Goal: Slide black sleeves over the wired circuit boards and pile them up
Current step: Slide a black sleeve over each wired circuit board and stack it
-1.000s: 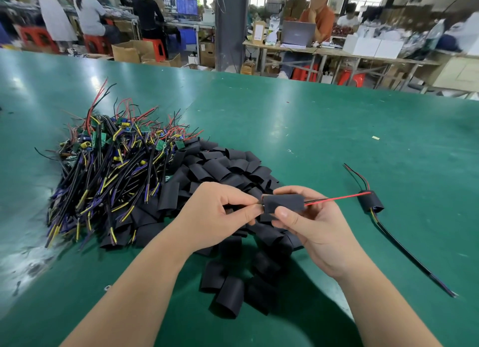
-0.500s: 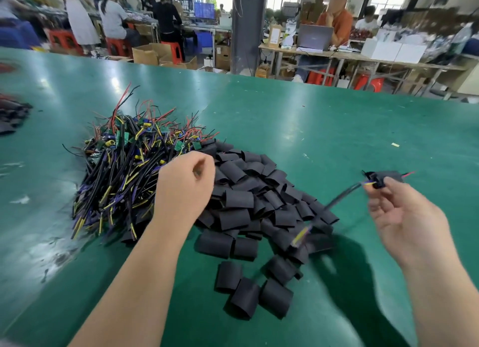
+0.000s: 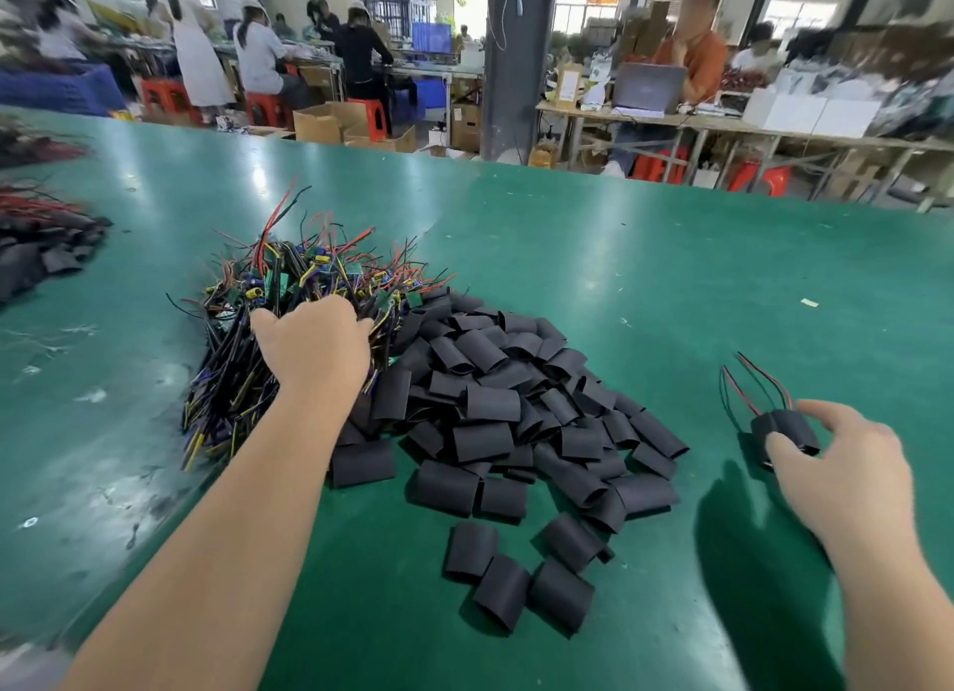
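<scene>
The left hand (image 3: 315, 349) lay on top of the heap of wired circuit boards (image 3: 268, 329), its fingers (image 3: 356, 329) curled down among the wires; whether they had closed on a board could not be told, since the back of the hand hid them. Just beside those fingers, toward the right hand, spread the loose pile of black sleeves (image 3: 495, 406), some lying apart on the green bench (image 3: 671, 256) nearer the person. The right hand (image 3: 846, 478) was out to the side, its fingers (image 3: 779, 445) spread and half open around the sleeved boards (image 3: 787, 429), thumb touching the near edge and forefinger arched over the far one; it looked more like a release or a light nudge than a firm grip. Red and black leads (image 3: 759, 385) rose from that small stack, beyond the fingertips. Another dark heap (image 3: 41, 251) sat well away past the left hand. Judging by their look, the sleeves were light, soft tubing that flattened easily, so each would be best pinched at its edges to pop the mouth open. The boards seemed small, stiff and light, but their thin wires tangled in the heap; taking hold of the board itself rather than tugging a lead would likely spare the solder joints and free one piece cleanly.
</scene>
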Action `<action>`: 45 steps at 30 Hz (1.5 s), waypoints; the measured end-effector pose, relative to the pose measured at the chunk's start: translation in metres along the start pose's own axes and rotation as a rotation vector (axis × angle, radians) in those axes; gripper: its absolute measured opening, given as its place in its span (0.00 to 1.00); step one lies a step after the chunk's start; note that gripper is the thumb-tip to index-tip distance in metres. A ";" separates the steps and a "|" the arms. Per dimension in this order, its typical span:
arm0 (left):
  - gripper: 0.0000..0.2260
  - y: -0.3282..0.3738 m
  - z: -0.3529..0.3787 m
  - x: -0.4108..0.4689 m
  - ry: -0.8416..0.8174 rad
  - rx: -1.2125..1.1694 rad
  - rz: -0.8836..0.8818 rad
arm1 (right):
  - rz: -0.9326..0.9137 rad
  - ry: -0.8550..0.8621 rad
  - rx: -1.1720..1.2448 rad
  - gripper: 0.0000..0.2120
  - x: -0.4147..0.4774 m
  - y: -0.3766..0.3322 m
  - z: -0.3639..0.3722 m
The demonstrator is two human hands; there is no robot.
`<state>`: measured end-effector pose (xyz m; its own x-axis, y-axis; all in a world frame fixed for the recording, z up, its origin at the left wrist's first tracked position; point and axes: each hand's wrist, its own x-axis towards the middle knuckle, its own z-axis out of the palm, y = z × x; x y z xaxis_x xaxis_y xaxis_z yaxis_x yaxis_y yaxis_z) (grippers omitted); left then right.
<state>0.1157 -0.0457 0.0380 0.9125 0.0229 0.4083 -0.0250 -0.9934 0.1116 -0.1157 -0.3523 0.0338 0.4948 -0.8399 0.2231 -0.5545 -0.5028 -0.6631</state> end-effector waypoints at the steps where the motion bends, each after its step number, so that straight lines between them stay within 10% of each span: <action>1: 0.17 -0.002 -0.001 0.001 0.048 -0.037 -0.011 | 0.011 0.006 -0.013 0.16 -0.001 -0.001 0.001; 9: 0.09 0.015 -0.036 -0.020 0.324 -0.396 0.093 | -0.124 -0.036 0.423 0.13 -0.025 -0.026 0.014; 14: 0.04 0.040 -0.056 -0.055 0.168 -0.607 0.526 | 0.001 -0.695 1.157 0.19 -0.052 -0.051 0.030; 19: 0.04 0.048 -0.048 -0.077 -0.040 -0.486 0.747 | -0.012 -0.684 1.479 0.23 -0.054 -0.053 0.035; 23: 0.03 0.048 -0.041 -0.083 -0.112 -0.454 0.743 | 0.048 -0.573 1.401 0.06 -0.054 -0.055 0.036; 30: 0.08 0.077 -0.044 -0.096 -0.350 -0.916 0.812 | -0.077 -0.620 1.297 0.12 -0.060 -0.057 0.045; 37: 0.08 0.078 -0.039 -0.088 -0.579 -1.286 0.465 | -0.138 -0.559 1.220 0.11 -0.059 -0.056 0.045; 45: 0.03 0.066 -0.034 -0.086 -0.689 -1.259 0.430 | -0.218 -0.496 1.032 0.11 -0.063 -0.058 0.046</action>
<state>0.0217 -0.1097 0.0407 0.7437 -0.6501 0.1561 -0.3331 -0.1578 0.9296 -0.0839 -0.2611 0.0254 0.8462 -0.4699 0.2513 0.2692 -0.0299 -0.9626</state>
